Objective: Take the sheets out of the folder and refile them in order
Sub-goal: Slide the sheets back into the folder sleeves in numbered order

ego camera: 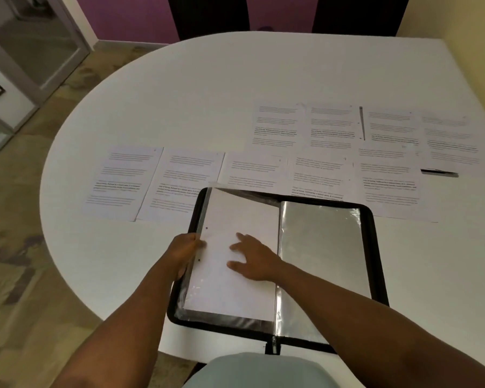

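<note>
A black zip-edged folder (374, 247) lies open on the white, round-ended counter (207, 93), close to its near edge. On the folder's left half a blank white sheet (235, 208), matte and rectangular with small punched holes along its left edge, is seen lying over glossy clear plastic sleeves. The sheet's left edge is pinched by the left hand (184, 252), whose fingers are curled round it at mid-height; the grip is narrow and closed on the paper. The right hand (254, 257) is laid flat on the sheet's middle, fingers spread and straight, pressing rather than gripping. The top corner of a transparent sleeve is curled up behind the sheet. The folder's right half is covered by an empty-looking, shiny sleeve (319, 247) with a crinkled, reflective surface. A metal zip pull (274, 343) hangs at the folder's near edge. Beyond the folder, printed sheets (263, 175) are laid out flat in two rows across the counter, partly overlapping; the print is too blurred to be read.
</note>
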{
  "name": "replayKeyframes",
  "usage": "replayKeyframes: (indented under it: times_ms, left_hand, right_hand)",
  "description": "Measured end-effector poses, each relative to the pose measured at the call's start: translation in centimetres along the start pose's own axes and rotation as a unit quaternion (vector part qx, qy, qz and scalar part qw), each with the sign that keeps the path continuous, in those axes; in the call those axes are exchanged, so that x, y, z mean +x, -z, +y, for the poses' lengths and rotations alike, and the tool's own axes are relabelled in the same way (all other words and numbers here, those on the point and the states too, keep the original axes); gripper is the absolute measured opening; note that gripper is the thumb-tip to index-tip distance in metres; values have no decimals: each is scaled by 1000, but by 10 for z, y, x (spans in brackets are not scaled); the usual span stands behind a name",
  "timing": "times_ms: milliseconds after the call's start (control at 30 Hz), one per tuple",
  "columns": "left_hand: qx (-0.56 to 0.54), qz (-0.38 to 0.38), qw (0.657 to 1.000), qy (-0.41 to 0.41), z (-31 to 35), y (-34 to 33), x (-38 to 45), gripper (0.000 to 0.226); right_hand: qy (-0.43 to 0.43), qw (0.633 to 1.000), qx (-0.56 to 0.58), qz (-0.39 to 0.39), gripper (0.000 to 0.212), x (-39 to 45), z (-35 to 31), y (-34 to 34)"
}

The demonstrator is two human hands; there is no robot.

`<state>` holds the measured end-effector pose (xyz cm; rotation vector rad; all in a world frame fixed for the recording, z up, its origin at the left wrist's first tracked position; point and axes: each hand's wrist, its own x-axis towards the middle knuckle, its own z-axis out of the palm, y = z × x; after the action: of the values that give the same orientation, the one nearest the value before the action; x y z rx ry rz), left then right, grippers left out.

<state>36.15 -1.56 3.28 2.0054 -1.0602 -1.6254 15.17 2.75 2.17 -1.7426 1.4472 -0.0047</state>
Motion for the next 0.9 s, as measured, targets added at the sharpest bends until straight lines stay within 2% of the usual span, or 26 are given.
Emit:
replayKeyframes:
  times_ms: [100, 233, 333, 500, 567, 700, 900]
  left_hand:
    - [50, 21, 998, -8, -13, 5, 16, 14]
    - [160, 91, 981, -61, -20, 1, 28, 14]
    - [261, 104, 953, -117, -22, -7, 36, 35]
    - [372, 166, 898, -168, 2, -31, 46, 41]
    - [364, 169, 895, -194, 22, -42, 55, 43]
    - [266, 138, 922, -244, 72, -66, 80, 40]
    - [202, 117, 942, -242, 152, -102, 131, 55]
  right_hand:
    - [-19, 989, -140, 48, 71, 4, 18, -14]
    - [-39, 980, -189, 47, 82, 7, 33, -27]
    - [-33, 981, -183, 56, 80, 10, 33, -29]
    - [-32, 986, -101, 125, 68, 24, 34, -9]
    - [-37, 983, -66, 168, 65, 32, 39, 7]
    - [-50, 963, -31, 265, 60, 58, 56, 47]
    - [-114, 939, 69, 317, 60, 106, 86, 119]
